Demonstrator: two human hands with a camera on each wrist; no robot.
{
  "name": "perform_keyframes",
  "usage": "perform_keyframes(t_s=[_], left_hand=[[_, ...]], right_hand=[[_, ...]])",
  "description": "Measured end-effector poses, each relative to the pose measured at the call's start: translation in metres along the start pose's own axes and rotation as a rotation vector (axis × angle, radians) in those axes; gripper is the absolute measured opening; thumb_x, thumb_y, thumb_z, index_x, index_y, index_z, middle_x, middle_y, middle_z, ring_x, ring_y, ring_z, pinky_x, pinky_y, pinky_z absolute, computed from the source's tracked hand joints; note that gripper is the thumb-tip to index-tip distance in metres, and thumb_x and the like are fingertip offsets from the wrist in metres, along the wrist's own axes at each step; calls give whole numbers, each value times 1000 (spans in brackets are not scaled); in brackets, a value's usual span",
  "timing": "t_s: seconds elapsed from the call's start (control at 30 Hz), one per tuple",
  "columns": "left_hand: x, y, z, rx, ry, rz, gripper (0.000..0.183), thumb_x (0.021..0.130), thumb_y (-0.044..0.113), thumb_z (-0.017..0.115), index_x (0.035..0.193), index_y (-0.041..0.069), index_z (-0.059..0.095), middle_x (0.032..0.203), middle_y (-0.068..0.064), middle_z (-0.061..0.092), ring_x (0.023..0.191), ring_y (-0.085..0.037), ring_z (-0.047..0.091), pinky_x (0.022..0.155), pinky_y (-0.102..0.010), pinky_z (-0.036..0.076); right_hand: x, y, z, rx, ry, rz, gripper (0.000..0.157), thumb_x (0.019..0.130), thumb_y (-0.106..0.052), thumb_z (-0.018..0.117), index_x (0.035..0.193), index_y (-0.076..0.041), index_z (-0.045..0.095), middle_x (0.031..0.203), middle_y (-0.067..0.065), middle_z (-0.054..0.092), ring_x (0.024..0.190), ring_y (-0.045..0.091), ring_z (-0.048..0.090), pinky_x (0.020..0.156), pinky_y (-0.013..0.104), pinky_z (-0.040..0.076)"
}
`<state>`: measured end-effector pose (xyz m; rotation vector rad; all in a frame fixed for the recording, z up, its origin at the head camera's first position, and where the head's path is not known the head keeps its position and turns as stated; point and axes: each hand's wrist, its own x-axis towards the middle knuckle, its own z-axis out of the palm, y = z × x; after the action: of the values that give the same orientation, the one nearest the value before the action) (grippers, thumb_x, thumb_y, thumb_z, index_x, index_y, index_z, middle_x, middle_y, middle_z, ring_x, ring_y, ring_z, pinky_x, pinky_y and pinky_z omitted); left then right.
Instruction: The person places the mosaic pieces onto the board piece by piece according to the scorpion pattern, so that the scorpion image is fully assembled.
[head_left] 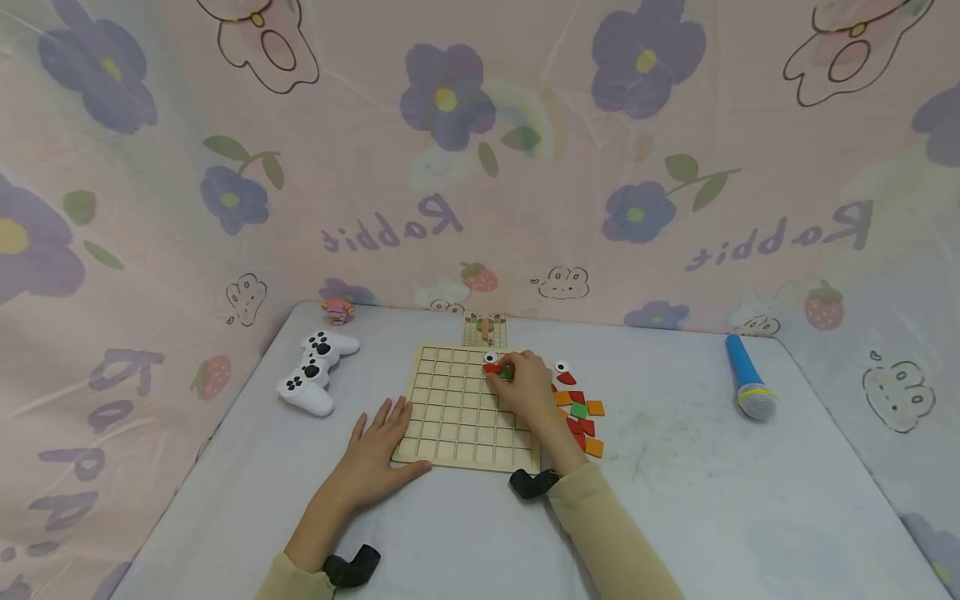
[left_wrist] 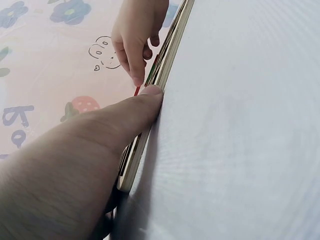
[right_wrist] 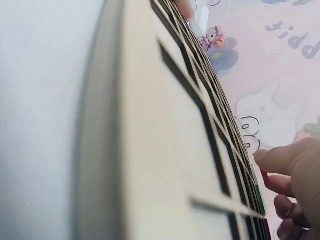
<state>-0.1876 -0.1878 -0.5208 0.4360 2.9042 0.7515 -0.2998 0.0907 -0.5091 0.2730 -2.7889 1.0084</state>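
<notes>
A wooden grid board (head_left: pixel 453 417) lies on the table. My left hand (head_left: pixel 378 458) rests along its lower left edge with the fingers spread; in the left wrist view the thumb (left_wrist: pixel 135 112) touches the board's side. Over the upper right of the grid, my right hand (head_left: pixel 528 392) pinches a small red tile (right_wrist: pixel 264 176) between thumb and finger. A green tile (head_left: pixel 507 373) sits at those fingertips, and a white round eye piece (head_left: pixel 491 357) lies on the grid just above. The hand covers part of the grid's right side.
Right of the board lie several loose red, orange and green tiles (head_left: pixel 595 407) and another eye piece (head_left: pixel 562 367). A pattern card (head_left: pixel 485 330) lies behind the board. A white game controller (head_left: pixel 315 372), a pink figurine (head_left: pixel 338 311) and a blue toy microphone (head_left: pixel 748 379) stand farther out.
</notes>
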Motion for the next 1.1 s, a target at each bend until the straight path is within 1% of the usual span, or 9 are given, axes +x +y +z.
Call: perform_keyframes(t_s=[0.13,0.2,0.37,0.5,0.6,0.73,0.87,1.0,1.1], left_hand=[[0,1,0,-1,-3,2,105,95,66,67,167,2,24,175,-14,19,165,-37,8,128,-68,0],[0,1,0,0,3,5,105,95,65,68,167,2,25,175,-14,20,164,-37,9,128,-68,0],[-1,1,0,0,22,16,104,95,64,69,166,0,27,174,-16,22,164,-40,11,128,-69,1],[-2,1,0,1,29,21,104,95,64,69,166,0,28,174,-16,23,164,-40,12,128,-70,2],[-2,0,1,6,36,22,104,94,64,69,166,0,28,174,-17,23,163,-41,12,128,-70,2],[-1,-1,1,11,38,20,105,94,64,69,166,-1,28,174,-17,23,163,-41,13,127,-70,2],[1,-1,0,12,19,11,105,94,65,68,166,0,26,174,-16,21,164,-40,10,128,-69,1],[2,0,-1,13,-6,3,106,95,66,66,167,1,24,175,-15,19,164,-39,8,128,-69,0],[1,0,-1,8,-2,3,106,95,65,67,167,1,25,175,-15,20,164,-39,8,128,-69,0]], right_hand=[[0,-1,4,-23,-13,26,27,93,-35,83,99,-11,74,98,9,63,94,28,56,83,49,41],[0,0,5,-26,-10,27,27,92,-35,85,99,-11,74,97,9,63,95,29,57,83,49,41],[0,1,7,-22,-9,-5,26,94,-33,82,109,-12,79,106,13,66,103,33,60,87,54,44],[1,0,8,-19,-15,-28,25,95,-31,80,111,-11,80,109,15,67,105,35,61,86,55,45],[2,-2,10,-29,3,-32,26,95,-31,80,110,-10,79,109,16,68,104,36,61,84,55,46],[4,-3,13,-41,38,-22,28,95,-34,81,106,-8,79,103,14,68,100,36,61,82,54,46],[5,-4,16,-44,61,-9,30,94,-37,82,103,-8,78,100,14,68,99,36,61,83,55,46],[3,-6,14,-38,81,-3,29,93,-33,83,102,-7,78,99,14,68,98,36,61,82,55,45],[2,-7,13,-33,84,-1,27,93,-31,83,103,-7,79,99,14,68,97,35,60,81,54,45]])
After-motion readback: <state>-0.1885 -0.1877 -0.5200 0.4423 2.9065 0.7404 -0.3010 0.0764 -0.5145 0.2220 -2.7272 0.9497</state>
